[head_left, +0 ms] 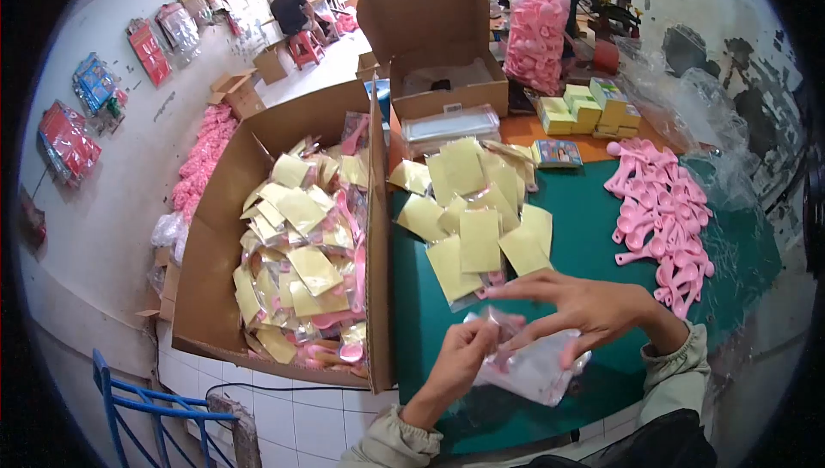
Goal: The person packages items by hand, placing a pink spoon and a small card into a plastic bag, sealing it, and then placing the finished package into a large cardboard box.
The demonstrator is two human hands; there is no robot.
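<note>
My left hand (464, 356) is closed in a pinch on a clear plastic bag (507, 326) near the front of the green table. My right hand (593, 309) hovers over it with fingers spread, its thumb close to or touching more clear bags (537, 373) lying below. Just beyond my hands lies a heap of packed bags with pale yellow cards (479, 240). Off to the right is a pile of loose pink spoons (666, 219). What is inside the pinched bag, if anything, I cannot make out.
A large cardboard box (210, 270) of packed bags stands left of the table. Behind are an open carton (468, 98), card stacks (584, 107) and a big bag of pink spoons (539, 34). A blue metal frame (163, 408) is at lower left; a person (292, 12) sits far back.
</note>
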